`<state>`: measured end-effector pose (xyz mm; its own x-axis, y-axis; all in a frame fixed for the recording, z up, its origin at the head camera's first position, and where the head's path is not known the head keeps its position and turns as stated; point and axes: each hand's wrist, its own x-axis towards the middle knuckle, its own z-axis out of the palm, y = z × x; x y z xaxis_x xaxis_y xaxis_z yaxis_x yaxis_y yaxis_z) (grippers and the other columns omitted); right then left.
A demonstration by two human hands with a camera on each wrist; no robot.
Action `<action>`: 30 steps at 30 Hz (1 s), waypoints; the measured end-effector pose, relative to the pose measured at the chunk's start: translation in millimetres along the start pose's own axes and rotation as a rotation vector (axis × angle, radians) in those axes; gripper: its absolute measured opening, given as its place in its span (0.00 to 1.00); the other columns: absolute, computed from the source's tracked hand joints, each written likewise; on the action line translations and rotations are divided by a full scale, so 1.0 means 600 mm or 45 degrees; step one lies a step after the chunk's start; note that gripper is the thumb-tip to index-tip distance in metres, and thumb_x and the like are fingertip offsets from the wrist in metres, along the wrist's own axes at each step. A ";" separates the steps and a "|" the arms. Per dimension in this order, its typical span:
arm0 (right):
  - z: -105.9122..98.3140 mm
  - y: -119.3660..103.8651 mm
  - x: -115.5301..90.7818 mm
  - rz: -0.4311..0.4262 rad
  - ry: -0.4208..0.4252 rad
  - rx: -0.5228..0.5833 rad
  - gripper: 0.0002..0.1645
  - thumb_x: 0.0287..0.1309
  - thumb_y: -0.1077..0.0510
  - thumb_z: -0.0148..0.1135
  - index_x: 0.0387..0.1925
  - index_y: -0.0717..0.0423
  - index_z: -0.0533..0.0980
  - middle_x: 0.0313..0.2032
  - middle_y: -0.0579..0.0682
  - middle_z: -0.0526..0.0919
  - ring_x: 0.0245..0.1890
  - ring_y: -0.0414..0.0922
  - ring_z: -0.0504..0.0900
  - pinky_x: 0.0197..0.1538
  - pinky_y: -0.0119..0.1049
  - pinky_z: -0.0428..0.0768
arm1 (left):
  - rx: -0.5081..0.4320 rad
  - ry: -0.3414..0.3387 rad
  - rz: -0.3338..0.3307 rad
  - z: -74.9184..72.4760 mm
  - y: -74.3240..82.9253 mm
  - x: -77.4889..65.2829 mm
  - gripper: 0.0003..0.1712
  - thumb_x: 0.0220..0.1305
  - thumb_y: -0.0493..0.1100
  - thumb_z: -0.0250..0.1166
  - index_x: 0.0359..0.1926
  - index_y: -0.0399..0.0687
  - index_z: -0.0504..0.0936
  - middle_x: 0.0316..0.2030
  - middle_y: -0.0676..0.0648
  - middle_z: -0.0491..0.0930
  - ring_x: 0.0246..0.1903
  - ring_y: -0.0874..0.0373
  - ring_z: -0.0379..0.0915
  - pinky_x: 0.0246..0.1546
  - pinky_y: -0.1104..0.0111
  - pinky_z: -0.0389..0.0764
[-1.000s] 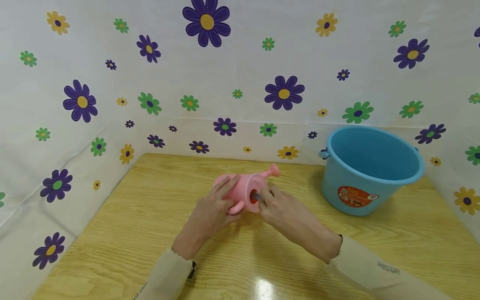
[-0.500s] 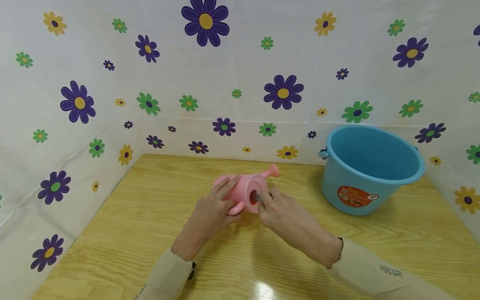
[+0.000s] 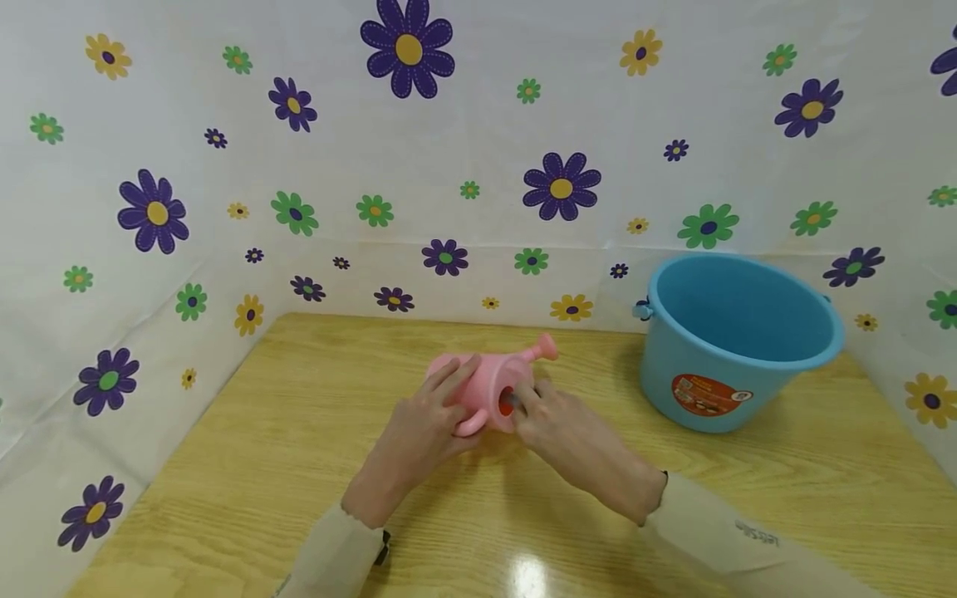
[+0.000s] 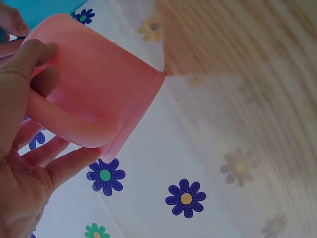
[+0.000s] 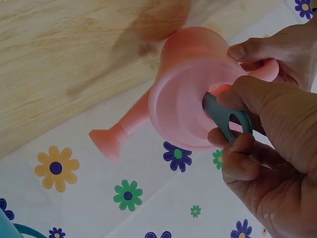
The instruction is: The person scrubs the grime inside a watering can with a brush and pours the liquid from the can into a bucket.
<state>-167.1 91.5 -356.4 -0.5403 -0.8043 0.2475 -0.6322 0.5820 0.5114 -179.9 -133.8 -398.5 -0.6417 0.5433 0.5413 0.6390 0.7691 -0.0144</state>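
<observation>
A pink watering can [image 3: 482, 382] lies on its side on the table, its open top turned toward the right hand. My left hand [image 3: 422, 423] grips it around the body and the curved handle [image 4: 74, 126], with fingers spread over the top side. With thumb and fingers, my right hand [image 3: 561, 428] pinches a teal handle with an oval hole [image 5: 216, 110]. The handle reaches into the can's opening, where something red-orange shows inside. The far end of this tool is hidden in the can. The can's spout [image 5: 126, 121] points away toward the back right.
A large blue bucket [image 3: 673, 365] with an orange label stands at the right, near the back wall. White cloth with printed flowers [image 3: 478, 124] lines the back and sides of the wooden table [image 3: 299, 374].
The head view has tilted slightly, so the scene sits a little lower. Both hands stay at the can; the right hand and the teal handle shift only slightly at the opening.
</observation>
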 end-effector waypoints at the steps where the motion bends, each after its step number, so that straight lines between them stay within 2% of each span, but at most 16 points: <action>1: 0.002 -0.001 0.001 0.004 -0.002 0.008 0.14 0.55 0.58 0.77 0.42 0.57 0.85 0.42 0.52 0.75 0.35 0.45 0.75 0.32 0.23 0.77 | -0.001 -0.006 -0.006 0.000 0.000 0.000 0.22 0.54 0.48 0.80 0.16 0.46 0.78 0.65 0.41 0.79 0.64 0.43 0.77 0.36 0.67 0.90; 9: 0.008 -0.003 0.007 0.015 -0.018 0.027 0.12 0.57 0.57 0.76 0.41 0.56 0.84 0.44 0.53 0.75 0.36 0.44 0.74 0.37 0.24 0.80 | -0.014 -0.013 -0.031 0.000 0.003 -0.002 0.23 0.53 0.47 0.80 0.15 0.46 0.76 0.65 0.41 0.79 0.64 0.42 0.77 0.31 0.67 0.89; 18: 0.012 -0.002 0.011 0.035 -0.019 0.049 0.12 0.58 0.58 0.75 0.42 0.57 0.83 0.43 0.52 0.73 0.35 0.44 0.73 0.33 0.23 0.78 | -0.011 -0.018 -0.031 0.003 0.004 0.002 0.24 0.53 0.48 0.80 0.15 0.46 0.76 0.66 0.42 0.79 0.65 0.43 0.77 0.29 0.67 0.89; 24: 0.012 -0.002 0.009 0.042 0.000 0.051 0.12 0.56 0.59 0.76 0.41 0.58 0.83 0.42 0.52 0.73 0.33 0.44 0.72 0.31 0.22 0.76 | -0.013 -0.035 -0.035 0.003 0.004 0.003 0.23 0.53 0.48 0.80 0.15 0.46 0.76 0.66 0.43 0.78 0.66 0.44 0.76 0.33 0.66 0.90; 30: 0.002 0.000 0.001 0.058 -0.020 0.070 0.14 0.52 0.59 0.79 0.39 0.57 0.83 0.43 0.52 0.72 0.30 0.43 0.74 0.29 0.22 0.74 | -0.025 -0.044 -0.059 0.004 0.005 0.004 0.20 0.54 0.49 0.80 0.17 0.45 0.81 0.67 0.43 0.78 0.66 0.44 0.76 0.34 0.64 0.90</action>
<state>-168.0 91.1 -357.3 -0.5774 -0.7751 0.2565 -0.6361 0.6240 0.4538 -180.4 -129.5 -399.4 -0.6845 0.5189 0.5120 0.6165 0.7869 0.0267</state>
